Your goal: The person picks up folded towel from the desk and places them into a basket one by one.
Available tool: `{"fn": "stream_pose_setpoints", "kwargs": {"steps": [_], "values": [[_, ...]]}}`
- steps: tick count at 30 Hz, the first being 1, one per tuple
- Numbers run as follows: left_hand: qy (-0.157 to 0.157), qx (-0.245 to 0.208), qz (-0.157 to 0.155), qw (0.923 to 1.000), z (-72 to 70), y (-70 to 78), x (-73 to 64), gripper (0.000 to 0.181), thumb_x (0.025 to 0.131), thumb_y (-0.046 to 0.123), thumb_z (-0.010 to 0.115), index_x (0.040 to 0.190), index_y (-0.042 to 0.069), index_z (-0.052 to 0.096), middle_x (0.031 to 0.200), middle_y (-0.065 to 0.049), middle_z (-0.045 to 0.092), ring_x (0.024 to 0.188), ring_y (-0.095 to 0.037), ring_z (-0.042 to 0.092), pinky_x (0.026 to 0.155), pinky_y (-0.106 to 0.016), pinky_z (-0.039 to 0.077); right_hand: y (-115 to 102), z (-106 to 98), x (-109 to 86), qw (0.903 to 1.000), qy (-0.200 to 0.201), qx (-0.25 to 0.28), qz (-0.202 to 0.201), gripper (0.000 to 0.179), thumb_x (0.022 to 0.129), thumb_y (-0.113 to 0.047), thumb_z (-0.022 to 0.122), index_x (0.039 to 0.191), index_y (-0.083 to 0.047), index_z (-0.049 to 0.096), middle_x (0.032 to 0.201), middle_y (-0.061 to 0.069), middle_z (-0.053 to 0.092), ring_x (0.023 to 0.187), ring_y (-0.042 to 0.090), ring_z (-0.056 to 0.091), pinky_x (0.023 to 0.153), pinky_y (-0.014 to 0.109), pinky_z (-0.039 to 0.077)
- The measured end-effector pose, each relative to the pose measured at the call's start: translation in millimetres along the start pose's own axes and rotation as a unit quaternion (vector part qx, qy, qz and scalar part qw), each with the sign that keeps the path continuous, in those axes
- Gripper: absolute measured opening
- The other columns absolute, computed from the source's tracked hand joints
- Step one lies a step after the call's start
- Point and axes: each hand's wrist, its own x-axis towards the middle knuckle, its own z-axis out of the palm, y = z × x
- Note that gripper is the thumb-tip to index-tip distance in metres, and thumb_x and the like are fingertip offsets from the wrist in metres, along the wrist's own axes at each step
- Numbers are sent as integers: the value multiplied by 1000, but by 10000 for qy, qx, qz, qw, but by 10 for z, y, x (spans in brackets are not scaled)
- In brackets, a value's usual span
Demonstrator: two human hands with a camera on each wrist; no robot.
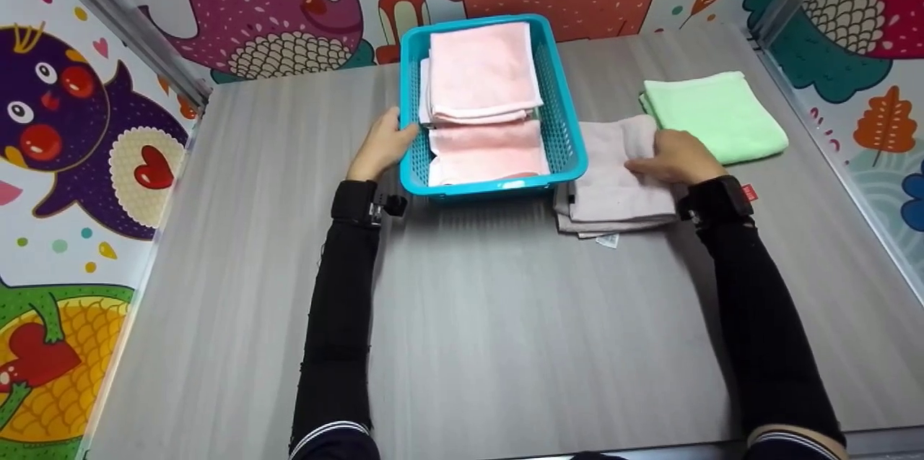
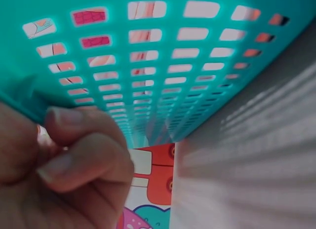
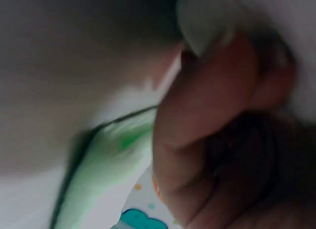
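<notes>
My left hand (image 1: 382,146) grips the left rim of a turquoise plastic basket (image 1: 406,92), thumb at the rim and fingers curled at its outer side. Slotted basket wall (image 2: 143,76) fills the upper left wrist view. Inside lie folded pink towels (image 1: 484,70) with white edges, one group behind the other. To the right of the basket, a stack of folded greyish-pink towels (image 1: 613,189) rests on the table, its left edge partly hidden by the basket. My right hand (image 1: 682,157) pinches the right side of this stack, thumb on top; dim blur covers much of the right wrist view.
A folded light green towel (image 1: 715,117) lies on the grey wood-look table (image 1: 505,323) just behind my right hand. Walls with cartoon animals (image 1: 274,5) enclose the table at the back and both sides. A white tag (image 1: 608,240) sticks out from the greyish-pink stack.
</notes>
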Motion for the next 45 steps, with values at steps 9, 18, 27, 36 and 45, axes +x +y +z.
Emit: {"fn": "stream_pose_setpoints", "kwargs": {"steps": [9, 18, 27, 36, 45], "values": [[-24, 52, 0, 10000, -8, 13, 0, 17, 106, 21, 45, 101, 7, 37, 87, -4, 30, 76, -20, 35, 71, -33, 30, -80, -204, -110, 9888, -86, 1462, -303, 66, 106, -43, 54, 148, 5, 38, 136, 30, 51, 114, 38, 49, 99, 53, 40], [-37, 149, -76, 9999, -15, 1, -12, 18, 107, 22, 46, 104, 5, 39, 87, -4, 31, 76, -20, 36, 71, -33, 31, -233, -506, -158, 9601, 807, 2677, -70, 74, 101, -47, 61, 153, -2, 32, 124, 12, 49, 96, 16, 55, 75, 24, 49], [657, 1453, 90, 9872, -27, 187, -129, 54, 105, 39, 58, 142, 2, 44, 113, -15, 53, 94, -28, 53, 80, -41, 47, -671, -698, -386, 8448, 1933, 4836, -1227, 48, 96, -18, 74, 135, -11, 49, 120, 5, 54, 100, 16, 54, 80, 23, 47], [-114, -768, 1859, 9795, 181, 827, -455, 93, 99, 58, 61, 166, 16, 10, 150, -22, 49, 127, -31, 58, 103, -52, 52, -1412, -470, -458, 7826, 1760, 5159, -3007, 47, 98, -4, 66, 141, -4, 46, 126, 15, 57, 108, 27, 58, 89, 32, 51], [-1365, -4555, 1615, 8647, 372, 1009, -563, 90, 92, 17, 78, 161, 23, 21, 147, -11, 48, 123, -28, 60, 102, -45, 55, -1800, -273, -351, 7602, 1368, 5280, -3531, 55, 101, -4, 61, 151, -4, 40, 132, 15, 55, 119, 30, 54, 102, 36, 46]]}}
